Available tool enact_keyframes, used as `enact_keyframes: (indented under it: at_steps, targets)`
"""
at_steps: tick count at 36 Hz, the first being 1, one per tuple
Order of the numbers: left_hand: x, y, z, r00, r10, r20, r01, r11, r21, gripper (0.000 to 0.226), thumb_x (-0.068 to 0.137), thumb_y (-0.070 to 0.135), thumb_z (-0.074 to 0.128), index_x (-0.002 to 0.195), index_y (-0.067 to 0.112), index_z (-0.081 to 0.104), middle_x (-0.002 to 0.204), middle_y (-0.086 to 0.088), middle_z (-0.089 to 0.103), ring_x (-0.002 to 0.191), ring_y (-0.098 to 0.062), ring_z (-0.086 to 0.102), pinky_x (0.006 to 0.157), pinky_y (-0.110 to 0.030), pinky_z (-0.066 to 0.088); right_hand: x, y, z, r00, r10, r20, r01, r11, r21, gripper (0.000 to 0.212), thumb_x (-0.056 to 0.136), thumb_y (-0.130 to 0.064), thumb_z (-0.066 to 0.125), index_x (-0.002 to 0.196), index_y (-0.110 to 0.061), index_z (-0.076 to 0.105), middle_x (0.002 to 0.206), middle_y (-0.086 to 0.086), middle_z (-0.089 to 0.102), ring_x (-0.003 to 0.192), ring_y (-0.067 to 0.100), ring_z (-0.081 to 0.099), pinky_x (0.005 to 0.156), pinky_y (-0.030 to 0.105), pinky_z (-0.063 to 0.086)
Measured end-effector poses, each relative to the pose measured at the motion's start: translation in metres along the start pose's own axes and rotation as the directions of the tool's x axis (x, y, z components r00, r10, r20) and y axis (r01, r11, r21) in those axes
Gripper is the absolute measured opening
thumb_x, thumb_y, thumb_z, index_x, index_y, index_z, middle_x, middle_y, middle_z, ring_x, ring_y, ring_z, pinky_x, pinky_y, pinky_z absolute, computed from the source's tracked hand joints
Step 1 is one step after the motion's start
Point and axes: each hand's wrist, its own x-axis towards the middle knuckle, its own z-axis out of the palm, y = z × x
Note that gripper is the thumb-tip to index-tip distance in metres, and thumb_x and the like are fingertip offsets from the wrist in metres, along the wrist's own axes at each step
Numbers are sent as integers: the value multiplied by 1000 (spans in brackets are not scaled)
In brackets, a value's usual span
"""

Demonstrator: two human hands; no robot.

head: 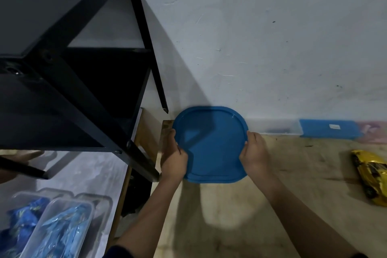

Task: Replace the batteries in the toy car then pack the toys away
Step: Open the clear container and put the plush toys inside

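A blue container lid [211, 144] sits at the back left corner of the wooden table, close to the wall. My left hand [174, 159] grips its left edge and my right hand [254, 154] grips its right edge, fingers curled over the rim. Whatever lies under the lid is hidden. A yellow toy car [371, 176] lies on the table at the far right, well apart from both hands.
A black metal shelf frame [88, 81] stands left of the table. Against the wall at the back right lies a clear box with a blue lid [326, 129]. Clear containers holding blue packets [52, 226] sit on the floor at lower left.
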Motion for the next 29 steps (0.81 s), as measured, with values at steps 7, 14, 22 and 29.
enact_keyframes:
  at_steps: [7,14,22,29]
  targets:
    - [19,13,5,991,134,4,-129,947,295,50,99,16,30,148,8,20,158,-8,14,145,-23,12,119,-37,12,7,-13,-4,997,-71,38,76,983,-164,48,82,1,46,130,2,40,131,18,45,117,33,45,96,36,39]
    - [43,23,13,932,303,197,-360,726,586,77,86,53,-6,150,11,-6,159,-3,-10,146,-14,-11,104,-24,-26,25,-16,1,945,-222,242,292,906,-307,72,94,-53,16,147,-8,-3,158,5,-4,146,17,-5,117,32,-3]
    - [48,18,16,913,333,235,-407,709,575,72,95,52,16,151,10,-1,160,-4,-7,147,-14,-7,109,-23,-21,32,-11,12,947,-226,228,291,905,-311,71,94,-52,17,148,-9,-1,158,7,2,146,19,1,118,30,-3]
    - [48,15,17,904,341,258,-427,761,489,73,97,48,31,151,11,-1,159,-2,-8,146,-12,-8,117,-27,-9,31,-5,13,949,-237,206,291,911,-291,79,85,-58,5,148,-10,2,158,6,5,146,18,3,115,28,-5]
